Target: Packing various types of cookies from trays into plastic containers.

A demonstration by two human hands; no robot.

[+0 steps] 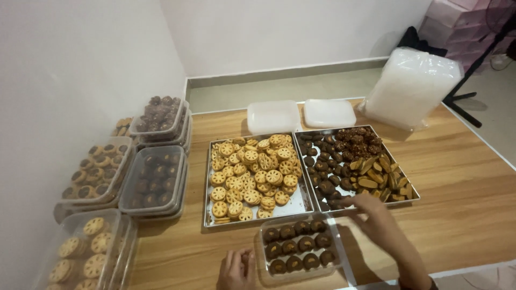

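Note:
A clear plastic container near the table's front edge holds three rows of dark chocolate cookies. My left hand rests against the container's left side, fingers curled. My right hand reaches over the front edge of the right metal tray, fingertips pinching at a dark cookie there. That tray carries dark round cookies, nut-topped clusters and brown stick-shaped cookies. The left metal tray is heaped with golden wheel-shaped cookies.
Stacks of filled clear containers line the left wall. Two white lids or empty boxes lie behind the trays. A tall bagged stack of empty containers stands at the back right. Bare wooden table lies to the right.

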